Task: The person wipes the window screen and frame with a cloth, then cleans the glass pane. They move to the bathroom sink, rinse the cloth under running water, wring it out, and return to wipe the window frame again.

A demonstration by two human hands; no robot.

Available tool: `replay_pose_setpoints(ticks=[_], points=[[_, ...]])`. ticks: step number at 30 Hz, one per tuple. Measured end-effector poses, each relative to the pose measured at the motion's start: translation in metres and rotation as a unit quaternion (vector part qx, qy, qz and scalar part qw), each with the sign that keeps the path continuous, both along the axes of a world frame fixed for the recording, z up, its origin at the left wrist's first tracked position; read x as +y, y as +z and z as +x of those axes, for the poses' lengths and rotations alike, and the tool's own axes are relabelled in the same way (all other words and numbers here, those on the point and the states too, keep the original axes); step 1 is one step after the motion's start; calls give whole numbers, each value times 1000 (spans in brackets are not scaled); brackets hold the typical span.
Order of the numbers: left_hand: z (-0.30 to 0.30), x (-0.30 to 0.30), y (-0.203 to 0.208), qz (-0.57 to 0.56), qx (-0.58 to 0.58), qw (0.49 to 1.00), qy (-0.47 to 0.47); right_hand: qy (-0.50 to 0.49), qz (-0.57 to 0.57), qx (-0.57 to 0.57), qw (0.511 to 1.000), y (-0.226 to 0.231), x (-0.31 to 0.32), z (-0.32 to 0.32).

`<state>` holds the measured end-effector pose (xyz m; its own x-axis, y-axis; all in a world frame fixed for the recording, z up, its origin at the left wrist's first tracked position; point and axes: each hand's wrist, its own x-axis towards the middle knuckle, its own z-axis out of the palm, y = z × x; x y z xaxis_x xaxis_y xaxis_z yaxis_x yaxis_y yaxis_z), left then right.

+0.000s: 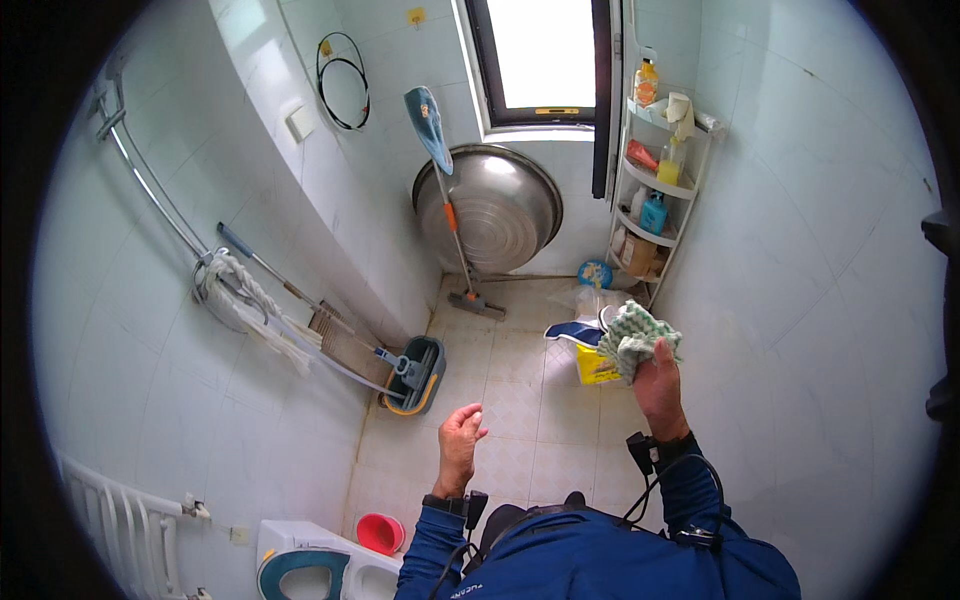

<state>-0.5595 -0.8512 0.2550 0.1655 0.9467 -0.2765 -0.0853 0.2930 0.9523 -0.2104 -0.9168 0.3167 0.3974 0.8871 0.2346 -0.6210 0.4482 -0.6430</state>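
My right hand [660,396] grips a crumpled green-and-white checked cloth [638,338], its thumb pressed on top. The cloth is held up at the right, in front of a yellow box [596,366] and a navy-and-white item [575,332] whose kind I cannot make out. In the middle, my left hand [461,449] is raised over the tiled floor, fingers curled together, with nothing visible in them. Both wrists wear black straps with cables.
A corner shelf [648,232] with bottles stands at the back right. A large metal basin [500,215] leans under the window beside a mop [450,215]. At left are a mop bucket [414,376], a string mop [235,290], a red bucket [379,534] and a toilet [330,545].
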Motion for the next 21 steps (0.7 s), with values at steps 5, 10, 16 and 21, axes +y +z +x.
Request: replay_pose_setpoints(ticks=[5, 10, 16, 21], points=[[19, 36, 9, 82, 60, 991, -87, 0, -30, -18, 999, 4, 36, -7], [68, 70, 54, 311, 102, 916, -232, -5, -56, -51, 997, 5, 70, -50], [121, 106, 83, 500, 125, 827, -222, 24, -122, -114, 986, 4, 108, -89], [136, 157, 90, 412, 32, 874, -257, -63, -143, -227, 961, 2, 136, -69]])
